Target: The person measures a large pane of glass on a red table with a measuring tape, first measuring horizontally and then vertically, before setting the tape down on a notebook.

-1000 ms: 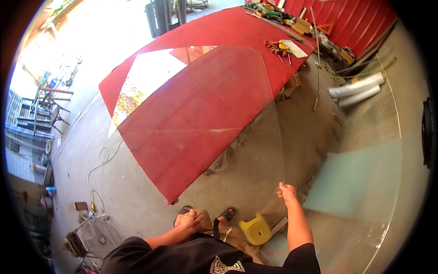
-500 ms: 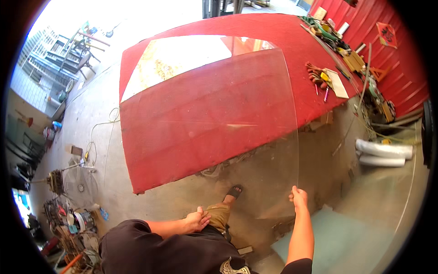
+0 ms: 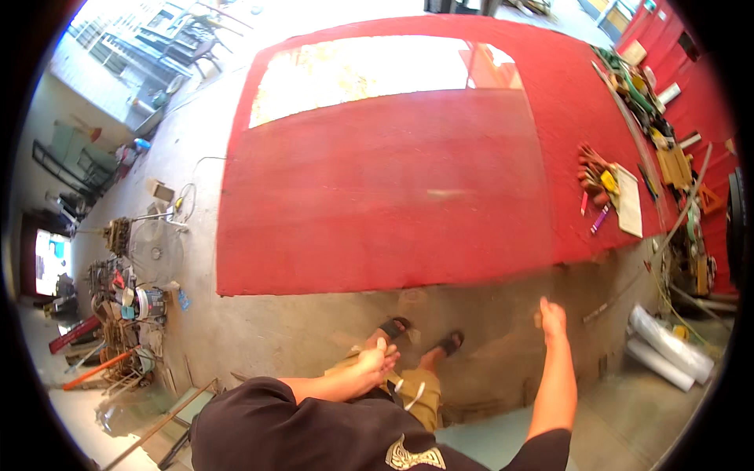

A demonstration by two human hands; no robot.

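Note:
A large clear glass sheet (image 3: 385, 165) spreads over a red cloth-covered table (image 3: 577, 102), its far part bright with reflections. The sheet reaches past the table's near edge toward me. My right hand (image 3: 552, 318) is closed in a pinch at the sheet's near right corner, beyond the table edge. Close to my body, my left hand (image 3: 375, 367) has its fingers curled and thumb up, seemingly on the near edge; the clear glass there is hard to make out.
Gloves (image 3: 594, 173), a pale board (image 3: 628, 200) and pens lie on the table's right side. Tools crowd its far right edge. White rolls (image 3: 667, 349) rest on the floor at right. A standing fan (image 3: 153, 243) and clutter stand at left.
The view has swung, and the table sits squarer before me. Both sandalled feet now show, where one did before. Both hands keep their closed shape as I shift along the table.

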